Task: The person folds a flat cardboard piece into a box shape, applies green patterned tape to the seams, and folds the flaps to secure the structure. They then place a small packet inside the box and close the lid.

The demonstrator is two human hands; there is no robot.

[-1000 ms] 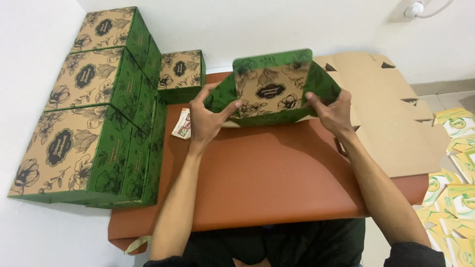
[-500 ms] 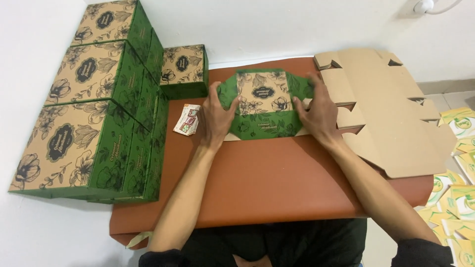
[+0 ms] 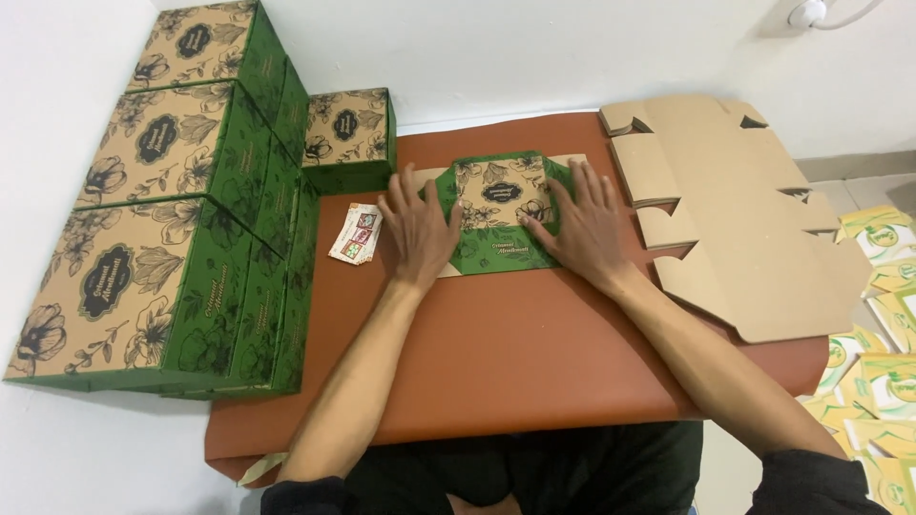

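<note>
A green and tan floral cardboard box [image 3: 498,212] lies pressed flat on the brown table [image 3: 496,353]. My left hand [image 3: 417,227] rests palm down on its left side, fingers spread. Flat on the box's right side, my right hand [image 3: 584,224] also has its fingers apart. Neither hand grips anything; both press on the box.
Large assembled floral boxes [image 3: 172,219] are stacked along the left, with a smaller one [image 3: 348,138] behind. A small printed card [image 3: 357,234] lies left of my left hand. Flat unfolded cardboard blanks [image 3: 744,215] cover the table's right side. Yellow-green cartons [image 3: 878,315] lie on the floor at right.
The box was held up half-open in both hands a second ago. It has since come down onto the table and been flattened under my palms.
</note>
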